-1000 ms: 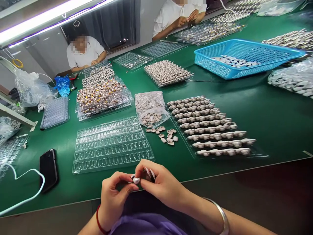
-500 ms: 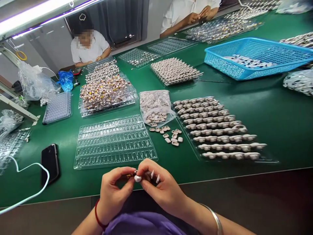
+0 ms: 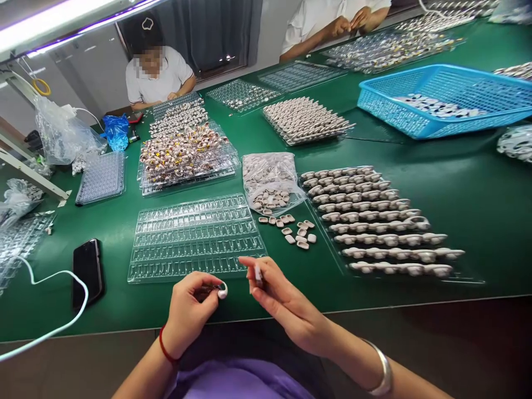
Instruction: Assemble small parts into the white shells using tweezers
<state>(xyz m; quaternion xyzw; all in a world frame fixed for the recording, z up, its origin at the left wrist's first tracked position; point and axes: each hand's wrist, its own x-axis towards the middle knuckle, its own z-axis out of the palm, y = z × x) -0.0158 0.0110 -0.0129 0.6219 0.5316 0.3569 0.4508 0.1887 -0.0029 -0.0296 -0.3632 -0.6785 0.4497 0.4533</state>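
Right at the near side of the table [image 3: 137, 307], a white, curved earbud-like part [image 3: 223, 291] was pinched between left thumb and fingers, its rounded end left poking out of the left hand [image 3: 193, 305], seemingly so that end was kept uncovered. And across the gap, the right hand [image 3: 288, 307] was held well clear of it: forefinger stretched, thumb spread away, a small pale piece [image 3: 258, 274] tucked among the other fingers, presumably to leave the fingertips free; its exact grip could not be told. Just ahead, a transparent moulded tray [image 3: 195, 238] was laid flat, within easy reach. Beige caps [image 3: 311, 238] were scattered beside a plastic bag [image 3: 296, 199], likely for quick picking, while curved pieces [image 3: 390, 240] were lined up in rows, apparently for orderly spacing.
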